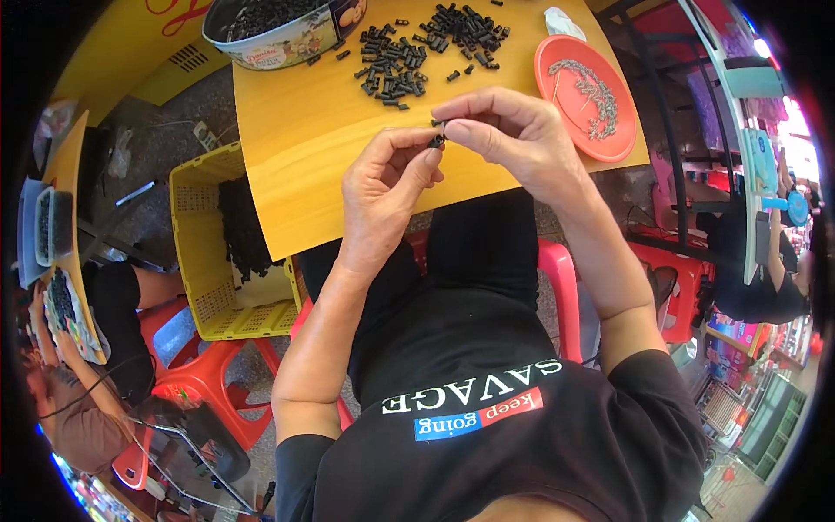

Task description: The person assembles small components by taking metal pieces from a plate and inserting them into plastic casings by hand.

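My left hand point(391, 174) pinches a small black cylindrical part point(437, 141) between thumb and fingertips, above the near part of the yellow table. Right beside it, the thumb and forefinger of my right hand point(513, 135) close on something tiny at the top of that part; I cannot make out what it is. Beyond my hands lies a loose pile of small black parts point(396, 65), with another heap point(465, 30) just behind. On the right, a red plate point(557, 100) carries several small grey metal pieces strung in a curved row.
An oval tin point(287, 54) full of black parts stands at the table's far left. White crumpled paper point(565, 22) lies behind the plate. Left of the table point(296, 191), a yellow crate point(196, 235) holds dark pieces. Other people work at far left and far right, near red stools point(222, 383).
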A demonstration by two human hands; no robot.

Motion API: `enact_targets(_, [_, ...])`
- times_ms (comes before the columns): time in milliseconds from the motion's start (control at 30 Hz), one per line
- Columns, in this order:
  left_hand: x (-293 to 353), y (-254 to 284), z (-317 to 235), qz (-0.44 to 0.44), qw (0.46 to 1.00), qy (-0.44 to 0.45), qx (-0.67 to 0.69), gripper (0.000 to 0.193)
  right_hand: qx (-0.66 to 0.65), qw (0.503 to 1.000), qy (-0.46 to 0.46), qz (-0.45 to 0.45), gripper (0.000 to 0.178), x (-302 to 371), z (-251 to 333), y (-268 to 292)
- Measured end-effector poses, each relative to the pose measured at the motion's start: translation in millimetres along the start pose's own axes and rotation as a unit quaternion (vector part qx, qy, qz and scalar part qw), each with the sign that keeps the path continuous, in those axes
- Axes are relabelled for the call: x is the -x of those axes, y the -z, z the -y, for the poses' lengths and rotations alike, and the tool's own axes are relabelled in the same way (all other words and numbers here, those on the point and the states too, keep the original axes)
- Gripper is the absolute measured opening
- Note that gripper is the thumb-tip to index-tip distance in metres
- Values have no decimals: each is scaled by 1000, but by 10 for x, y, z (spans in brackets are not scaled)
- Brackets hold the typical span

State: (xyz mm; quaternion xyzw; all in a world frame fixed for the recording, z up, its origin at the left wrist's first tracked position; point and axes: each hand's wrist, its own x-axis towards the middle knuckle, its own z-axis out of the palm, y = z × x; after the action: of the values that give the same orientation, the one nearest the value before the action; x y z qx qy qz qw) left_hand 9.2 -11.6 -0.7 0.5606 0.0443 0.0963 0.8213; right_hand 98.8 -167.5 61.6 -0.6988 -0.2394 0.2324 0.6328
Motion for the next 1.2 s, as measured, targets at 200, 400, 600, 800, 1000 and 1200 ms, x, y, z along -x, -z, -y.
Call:
enact_targets(200, [8,5,19,5,1000,-12,-17,18,-74,996,-43,-28,27,117,-191,-16])
enact_targets(400, [26,-1,24,8,999,-24,-26,20,-76,996,-34,-39,26,127,-247,15])
enact_targets(600, [16,-5,27,12,999,-30,-27,18,-10,996,55,-76,19,159,-319,-90])
enact_targets(800, [25,-10,30,9,999,-45,-25,15,134,983,109,-58,17,207,-309,-38])
enact_targets(1000, [40,-72,-32,4,986,-124,-112,13,-24,996,52,-68,13,267,-203,-68])
enact_targets(1200, [28,-167,-152,21,986,-105,-127,12,-67,996,32,-57,10,300,-123,-13])
